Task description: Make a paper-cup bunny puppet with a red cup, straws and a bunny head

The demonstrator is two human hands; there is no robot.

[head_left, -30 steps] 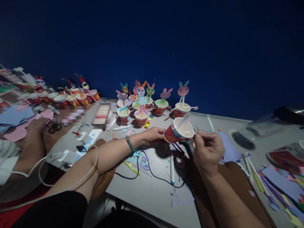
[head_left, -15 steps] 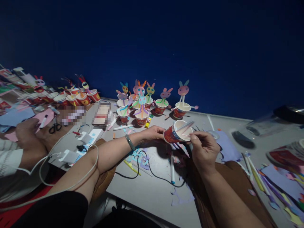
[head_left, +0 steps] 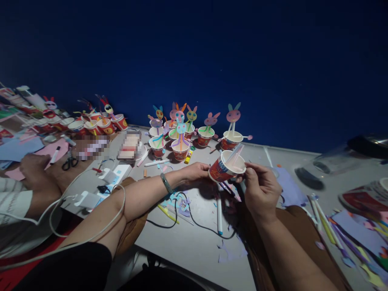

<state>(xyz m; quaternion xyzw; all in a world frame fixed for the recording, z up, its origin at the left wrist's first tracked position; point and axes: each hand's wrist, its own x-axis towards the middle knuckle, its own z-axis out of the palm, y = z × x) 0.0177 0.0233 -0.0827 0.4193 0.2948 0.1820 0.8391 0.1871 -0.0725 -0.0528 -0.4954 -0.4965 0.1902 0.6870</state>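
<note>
A red paper cup [head_left: 218, 169], tilted with its white inside facing me, is held above the table between both hands. Pale strips, perhaps paper or straws, stick up from inside it. My left hand [head_left: 197, 171] grips the cup's base from the left, its fingertips partly hidden behind it. With thumb and fingers pinched, my right hand [head_left: 263, 186] holds the rim on the right side. Behind the cup stand several paper cups with rabbit-faced figures, among them a pink-faced rabbit figure [head_left: 233, 116]. A white marker [head_left: 220, 214] lies below the cup.
Paper scraps [head_left: 232, 250] and a black cable [head_left: 206, 228] lie in front. At left are a power strip [head_left: 121, 173], scissors [head_left: 70, 161] and another person's hand [head_left: 36, 169]. A clear jar [head_left: 330, 159] and a bigger cup [head_left: 363, 196] stand right. A blue wall [head_left: 194, 52] rises behind.
The cup has turned slightly more upright, and the strips inside now point more upward. My right hand has shifted its hold along the rim; my left hand stays nearly in place.
</note>
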